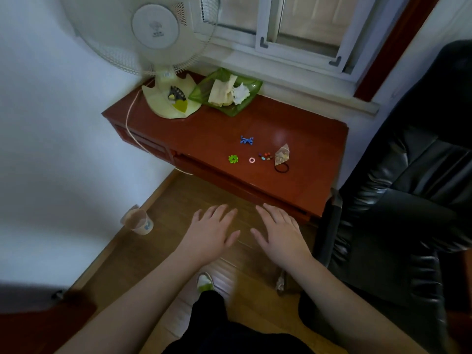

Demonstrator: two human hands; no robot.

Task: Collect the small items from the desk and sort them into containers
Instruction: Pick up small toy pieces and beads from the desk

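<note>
A black chair (pixel 408 200) fills the right side, and a fan (pixel 153 42) stands at the back left of the red desk (pixel 204 129). Beside the fan's base sits a green tray (pixel 251 86) holding crumpled paper.

Both hands hang in front of the desk, over the floor, touching nothing: the left hand (pixel 212 231) and right hand (pixel 281 231) are spread flat with fingers straight and relaxed, palms down.

The small items lie well ahead of them, clustered near the desk's front right: a clear bag (pixel 282 154) of bits, a black hair tie (pixel 281 168) just beside it, a blue toy (pixel 247 140), a green piece (pixel 233 159), a pink ring (pixel 252 159) and a few beads (pixel 266 156).

All of it looks light. The beads and ring seem hard and liable to skid on the glossy top, so I'd pinch each from above at the sides. The bag looks soft; its top corner is the place to take it. The hair tie should lift by any part of its loop.

The fan's hub carries a mark too blurred to read. A cup (pixel 138 222) on the floor shows a blue pattern, no legible writing.
</note>
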